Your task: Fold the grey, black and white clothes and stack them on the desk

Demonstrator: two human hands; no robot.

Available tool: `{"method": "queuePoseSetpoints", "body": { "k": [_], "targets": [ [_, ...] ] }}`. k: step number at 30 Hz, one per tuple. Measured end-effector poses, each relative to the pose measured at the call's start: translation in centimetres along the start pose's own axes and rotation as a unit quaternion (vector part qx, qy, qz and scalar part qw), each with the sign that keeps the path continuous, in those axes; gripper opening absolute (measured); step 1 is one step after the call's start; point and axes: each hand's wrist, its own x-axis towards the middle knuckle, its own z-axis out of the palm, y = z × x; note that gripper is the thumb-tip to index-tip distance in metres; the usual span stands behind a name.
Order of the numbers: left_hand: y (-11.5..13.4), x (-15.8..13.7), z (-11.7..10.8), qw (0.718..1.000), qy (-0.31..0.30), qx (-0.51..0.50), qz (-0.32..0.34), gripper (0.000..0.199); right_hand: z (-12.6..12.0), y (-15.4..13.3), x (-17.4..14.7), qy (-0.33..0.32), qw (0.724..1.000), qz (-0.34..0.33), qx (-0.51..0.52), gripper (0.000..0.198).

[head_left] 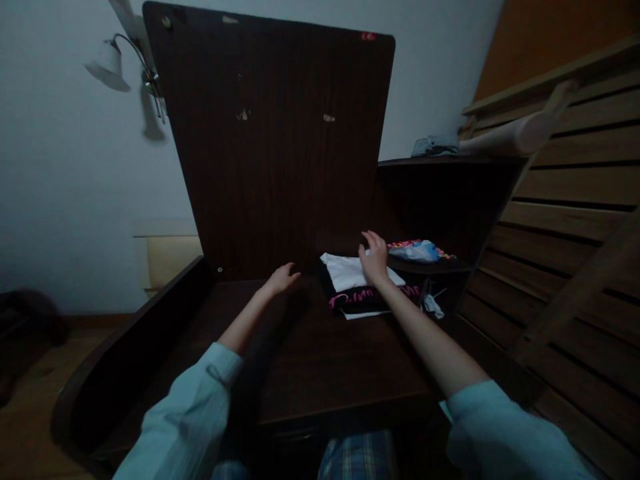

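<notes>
A small stack of folded clothes lies at the back right of the dark wooden desk [320, 373]. On top is a white folded cloth [343, 272], and under it a black garment with pink lettering [355, 301]; a white edge shows at the bottom. My right hand [374, 260] is over the white cloth with its fingers spread; whether it touches the cloth I cannot tell. To the left of the stack, my left hand [283, 279] is above the desk top, fingers apart, holding nothing.
A tall dark panel [280, 147] stands behind the desk. To the right, a shelf unit [450, 160] holds a plastic bag [420, 251] and folded grey cloth [435, 145]. Wooden slats [570, 213] lean at the far right. A wall lamp [110, 67] hangs upper left.
</notes>
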Motion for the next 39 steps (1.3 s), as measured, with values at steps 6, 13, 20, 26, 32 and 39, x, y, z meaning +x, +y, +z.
{"method": "queuePoseSetpoints", "body": {
  "k": [6, 13, 20, 26, 32, 39],
  "targets": [
    [-6.1, -7.6, 0.3, 0.993, 0.044, 0.1, -0.054, 0.052, 3.3, -7.2, -9.6, -0.119, 0.954, -0.212, 0.177, 0.043],
    [-7.4, -9.8, 6.0, 0.981, -0.069, 0.171, -0.058, 0.06, 7.6, -6.7, -15.2, -0.438, 0.886, -0.147, 0.047, 0.073],
    [-7.9, -10.1, 5.9, 0.98, -0.089, 0.171, -0.048, 0.07, 7.6, -6.1, -14.6, -0.472, 0.872, -0.132, 0.015, 0.074],
    [-8.0, -10.0, 6.0, 0.98, -0.094, 0.169, -0.049, 0.07, 7.9, -5.9, -14.9, -0.463, 0.875, -0.14, 0.026, 0.075],
    [-8.0, -10.2, 5.7, 0.981, -0.099, 0.162, -0.044, 0.066, 7.6, -5.7, -14.9, -0.469, 0.864, -0.175, 0.056, 0.073],
    [-8.1, -10.3, 5.4, 0.982, -0.1, 0.154, -0.04, 0.064, 7.6, -5.8, -14.9, -0.465, 0.867, -0.171, 0.058, 0.07]
  ]
}}
